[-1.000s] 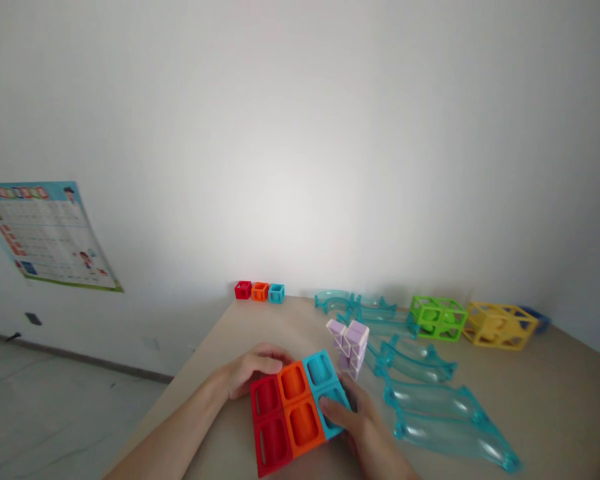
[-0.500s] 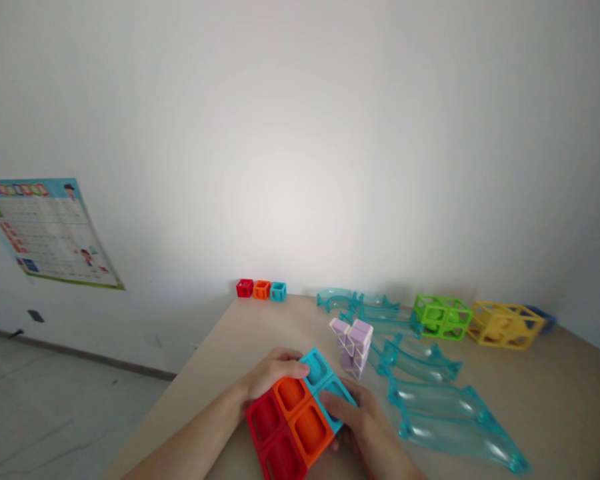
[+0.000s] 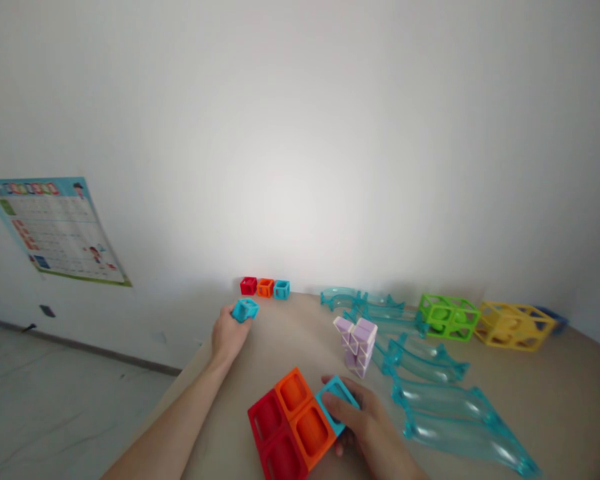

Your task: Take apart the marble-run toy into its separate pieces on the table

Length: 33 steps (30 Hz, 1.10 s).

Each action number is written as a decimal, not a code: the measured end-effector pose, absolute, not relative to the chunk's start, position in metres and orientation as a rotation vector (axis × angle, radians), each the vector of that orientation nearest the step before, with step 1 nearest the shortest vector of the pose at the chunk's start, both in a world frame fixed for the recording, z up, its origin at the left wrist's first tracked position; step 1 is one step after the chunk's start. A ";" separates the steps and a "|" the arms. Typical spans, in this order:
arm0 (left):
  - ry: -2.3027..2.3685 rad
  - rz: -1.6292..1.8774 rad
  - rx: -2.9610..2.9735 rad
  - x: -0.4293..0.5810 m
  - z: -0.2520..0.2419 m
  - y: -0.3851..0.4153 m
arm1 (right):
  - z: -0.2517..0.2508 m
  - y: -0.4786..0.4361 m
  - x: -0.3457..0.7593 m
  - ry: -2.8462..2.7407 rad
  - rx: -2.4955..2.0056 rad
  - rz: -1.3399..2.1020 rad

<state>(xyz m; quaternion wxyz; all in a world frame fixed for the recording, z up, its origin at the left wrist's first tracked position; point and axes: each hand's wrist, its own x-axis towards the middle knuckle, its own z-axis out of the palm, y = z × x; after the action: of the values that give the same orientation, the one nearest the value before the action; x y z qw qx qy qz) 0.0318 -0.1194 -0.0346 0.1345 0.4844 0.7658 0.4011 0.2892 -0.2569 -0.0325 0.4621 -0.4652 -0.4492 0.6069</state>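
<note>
My left hand (image 3: 229, 333) is closed around a single light-blue cube block (image 3: 245, 309), held out over the far left part of the table near the back row. Low in the middle, my right hand (image 3: 355, 417) grips a joined group of hollow blocks by its light-blue block (image 3: 338, 403), thumb on top and fingers beneath. Joined to that one are two orange blocks (image 3: 312, 430) and two red blocks (image 3: 284, 456), the red ones partly cut off by the bottom edge. A lilac and white folded snake puzzle (image 3: 361, 340) stands just beyond my right hand.
Along the wall sit a red cube (image 3: 249, 286), an orange cube (image 3: 265, 287) and a light-blue cube (image 3: 282, 289). Clear teal track pieces (image 3: 455, 400) spread over the right side. Behind them are green blocks (image 3: 449, 317), yellow blocks (image 3: 516, 326) and a blue piece (image 3: 555, 320).
My left hand has pulled one light-blue block off the joined group and carried it forward and left toward the back row. My right hand stays on the rest of the group.
</note>
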 end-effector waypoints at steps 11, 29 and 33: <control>2.527 0.819 1.362 -0.006 -0.050 -0.066 | -0.036 -0.256 0.291 -1.143 -1.127 1.519; 2.500 0.724 1.427 -0.009 -0.053 -0.037 | -0.042 -0.253 0.291 -1.125 -1.140 1.537; 2.497 0.718 1.421 -0.009 -0.052 -0.039 | -0.042 -0.253 0.290 -1.114 -1.129 1.524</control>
<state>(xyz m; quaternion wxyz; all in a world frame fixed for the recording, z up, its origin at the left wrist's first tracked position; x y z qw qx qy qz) -0.0089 -0.0395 -0.0517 0.0899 0.4780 0.8397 0.2416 0.2896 -0.2527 -0.0422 0.4541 -0.4573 -0.4513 0.6173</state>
